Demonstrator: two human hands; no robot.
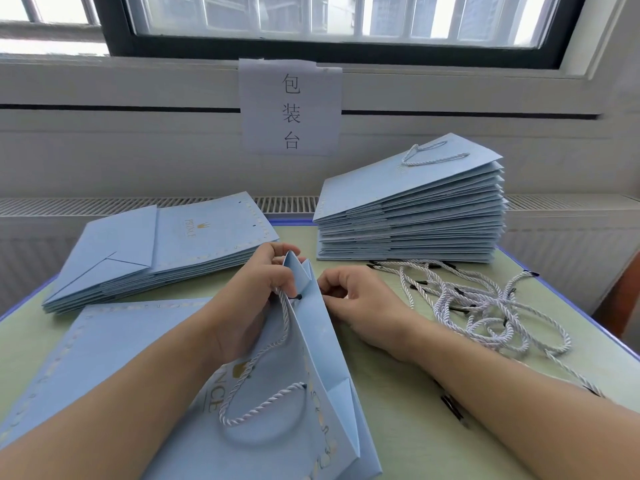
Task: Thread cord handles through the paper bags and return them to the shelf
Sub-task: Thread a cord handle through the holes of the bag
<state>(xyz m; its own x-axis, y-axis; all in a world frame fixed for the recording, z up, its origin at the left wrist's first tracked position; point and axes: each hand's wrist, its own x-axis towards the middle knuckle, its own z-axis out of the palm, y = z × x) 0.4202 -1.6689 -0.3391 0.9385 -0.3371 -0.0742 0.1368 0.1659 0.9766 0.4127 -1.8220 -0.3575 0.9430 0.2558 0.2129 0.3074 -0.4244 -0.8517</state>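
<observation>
Both hands work at the mouth of one pale blue paper bag, which stands half open at the centre of the table. Fingers of the left hand curl round the bag's top edge and pinch the white twisted cord just beside a punched hole. From there the cord hangs down the printed face in a loop and enters a second hole lower on the same panel. At three o'clock from that grip, the right hand has its fingers curled in against the bag's other wall, thumb and forefinger drawn together at the paper; whether they nip a cord end I cannot tell.

Under the left forearm, at eight o'clock, lies a flat bag with a dotted border. Beyond it, at ten o'clock, is a low stack of flat bags. At one o'clock rises a taller stack of bags, the top one carrying a cord handle. A tangle of loose white cords with black tips sprawls at three o'clock on the pale green table. At twelve o'clock, a paper sign with three printed characters hangs on the wall below the window.
</observation>
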